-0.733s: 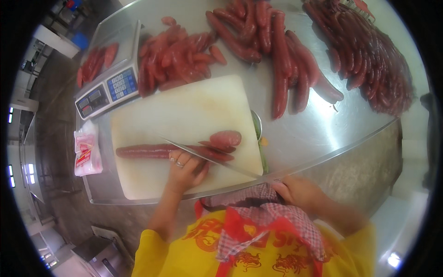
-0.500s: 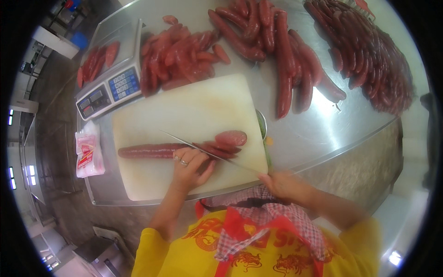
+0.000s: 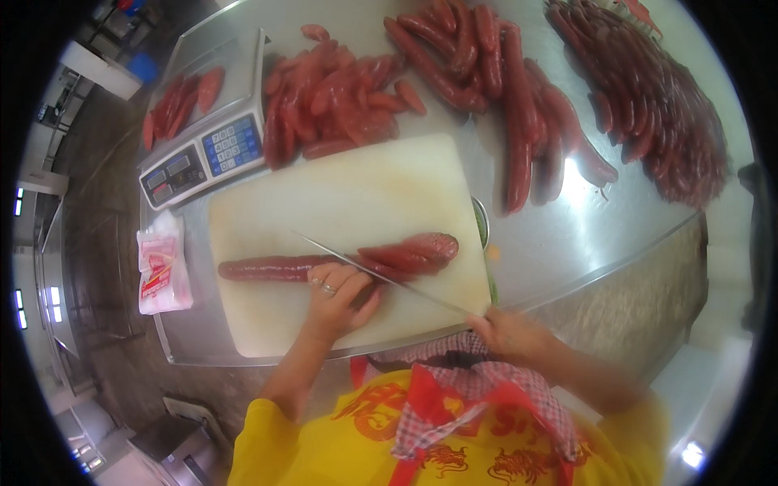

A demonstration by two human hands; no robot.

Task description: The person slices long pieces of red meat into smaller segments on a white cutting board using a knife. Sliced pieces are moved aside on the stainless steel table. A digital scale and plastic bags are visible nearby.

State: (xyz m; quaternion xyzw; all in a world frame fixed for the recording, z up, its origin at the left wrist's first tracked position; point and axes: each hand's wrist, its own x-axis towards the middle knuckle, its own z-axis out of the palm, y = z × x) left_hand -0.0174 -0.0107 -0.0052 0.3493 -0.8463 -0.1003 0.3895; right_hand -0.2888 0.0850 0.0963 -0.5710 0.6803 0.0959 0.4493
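A long dark-red sausage [image 3: 263, 268] lies crosswise on the white cutting board [image 3: 284, 215]. My left hand [image 3: 339, 298] presses on its right end, fingers curled over it and a ring on one of them. In my right hand [image 3: 515, 334], at the board's near right corner, is the handle of a long knife [image 3: 417, 293]. Its thin blade slants up to the left, passing just right of my left fingers, against the sausage's cut end. Several slanted sausage slices [image 3: 421, 249] overlap right of the blade, one showing its speckled cut face.
Beyond the board lies a pile of cut sausage pieces [image 3: 340, 105]. A digital scale [image 3: 198, 158] at left bears more pieces [image 3: 174, 101]. Whole sausages [image 3: 519, 113] and a large heap of thinner ones [image 3: 656, 113] cover the steel table's far right. A plastic-wrapped pack [image 3: 164, 267] sits left.
The slices right of the blade now lie closer together, fanned in one overlapping group. Both hands keep their holds, with the knife at much the same slant. The whole view has shifted slightly.
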